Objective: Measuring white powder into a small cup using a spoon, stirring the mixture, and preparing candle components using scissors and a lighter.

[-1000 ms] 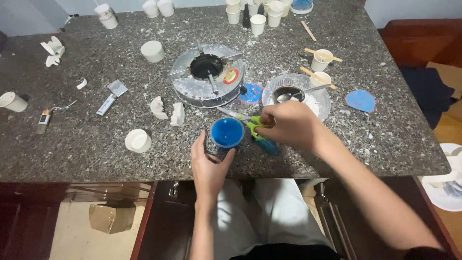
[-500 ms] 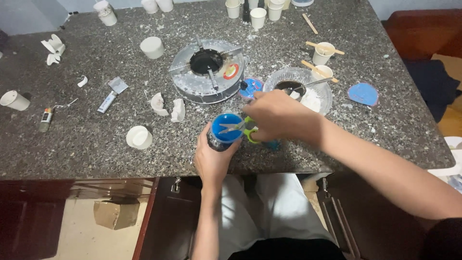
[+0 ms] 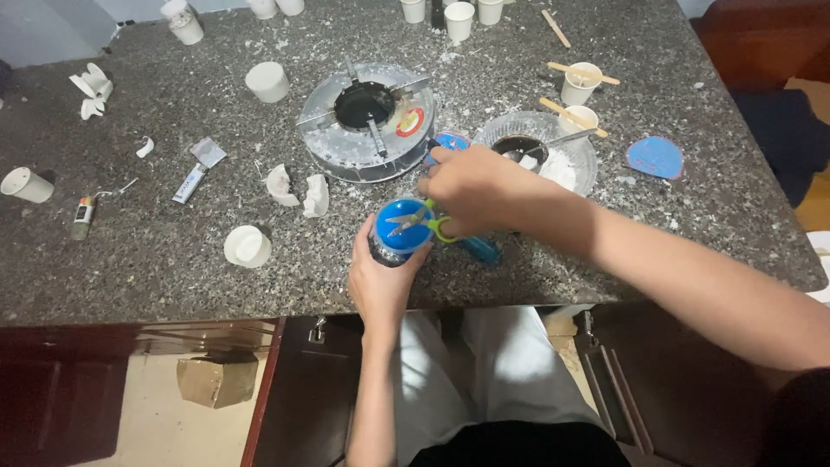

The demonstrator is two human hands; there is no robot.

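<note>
a dark speckled stone counter (image 3: 605, 251) fills most of the view, and white dust lies on it. under its front edge there is dark red-brown wood cabinet (image 3: 130, 372). the floor (image 3: 156, 424) is pale beige, and a small cardboard box (image 3: 216, 380) stands on it. at the far left a pale blue-grey wall (image 3: 52, 35) shows. at the right stands dark wood furniture (image 3: 761, 43). the light is soft and even.
</note>
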